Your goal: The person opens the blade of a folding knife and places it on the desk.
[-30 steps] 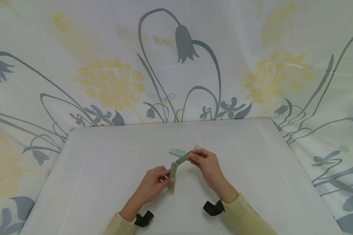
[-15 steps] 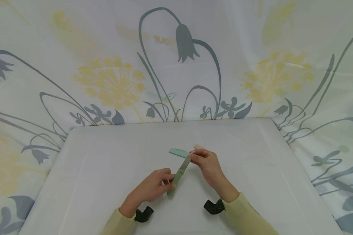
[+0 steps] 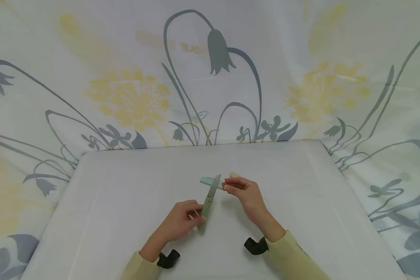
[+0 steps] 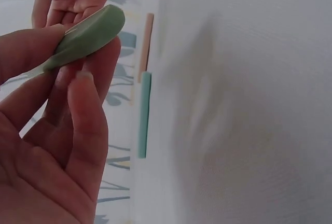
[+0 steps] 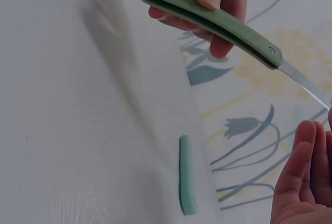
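Note:
My left hand [image 3: 182, 219] pinches the green handle of a folding knife [image 3: 205, 209] between thumb and fingers. Its blade [image 3: 214, 187] is swung out in line with the handle, tip pointing away from me. My right hand [image 3: 246, 196] is just right of the blade, fingers loosely bent, with a small gap to the blade in the head view. The right wrist view shows the long slot along the handle [image 5: 207, 24] and a pivot pin near the blade. Beyond the blade lies a slim teal piece [image 3: 206, 180], shaped like a folded knife, partly hidden behind blade and right fingers.
In the left wrist view a slim pinkish-beige piece [image 4: 147, 45] lies end to end with the teal one; in the head view the right hand mostly covers it. The white table [image 3: 126, 186] meets a flower-printed curtain [image 3: 266, 77] at the back and sides.
The knife's blade has swung from an angle to straight out from the handle. My right fingers have let go of the blade, and the left hand has shifted slightly left with the knife.

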`<state>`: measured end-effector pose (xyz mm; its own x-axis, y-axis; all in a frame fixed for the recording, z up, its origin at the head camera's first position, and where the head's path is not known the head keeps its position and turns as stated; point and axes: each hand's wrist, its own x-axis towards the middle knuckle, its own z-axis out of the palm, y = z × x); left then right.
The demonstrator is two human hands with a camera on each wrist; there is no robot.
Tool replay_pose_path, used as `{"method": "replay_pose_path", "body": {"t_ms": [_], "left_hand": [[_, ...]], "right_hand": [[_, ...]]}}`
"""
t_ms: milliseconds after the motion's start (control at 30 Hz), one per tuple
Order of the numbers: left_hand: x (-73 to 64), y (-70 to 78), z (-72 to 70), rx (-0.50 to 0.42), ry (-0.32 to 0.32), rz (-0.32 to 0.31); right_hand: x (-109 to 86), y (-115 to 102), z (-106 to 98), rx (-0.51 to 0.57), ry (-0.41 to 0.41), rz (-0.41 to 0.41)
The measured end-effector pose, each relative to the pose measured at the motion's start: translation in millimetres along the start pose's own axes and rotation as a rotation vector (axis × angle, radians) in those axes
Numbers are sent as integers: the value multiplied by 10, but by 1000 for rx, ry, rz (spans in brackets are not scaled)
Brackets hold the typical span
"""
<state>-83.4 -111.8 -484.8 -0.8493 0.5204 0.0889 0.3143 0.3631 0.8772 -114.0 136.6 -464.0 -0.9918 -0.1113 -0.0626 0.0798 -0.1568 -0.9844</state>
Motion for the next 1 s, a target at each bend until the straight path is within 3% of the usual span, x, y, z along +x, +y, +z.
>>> {"method": "replay_pose_path", "body": {"t_ms": [100, 233, 433, 567, 767, 1000], "left_hand": [[-3, -22, -13, -9, 52, -33], [-22, -67, -56, -25, 136, -121], [-59, -190, -250, -63, 264, -252], [-87, -268, -443, -41, 303, -325], [-126, -422, -691, 74, 336, -434], [-157, -554, -804, 150, 340, -505]], "right_hand": [[-10, 0, -47, -48, 9, -20], [-20, 1, -112, -66, 8, -44], [-21, 19, -213, -97, -3, -58], [-15, 49, -264, -92, -8, -44], [4, 100, -324, -124, -23, 3], [-11, 133, -362, -141, -13, 39]]}}
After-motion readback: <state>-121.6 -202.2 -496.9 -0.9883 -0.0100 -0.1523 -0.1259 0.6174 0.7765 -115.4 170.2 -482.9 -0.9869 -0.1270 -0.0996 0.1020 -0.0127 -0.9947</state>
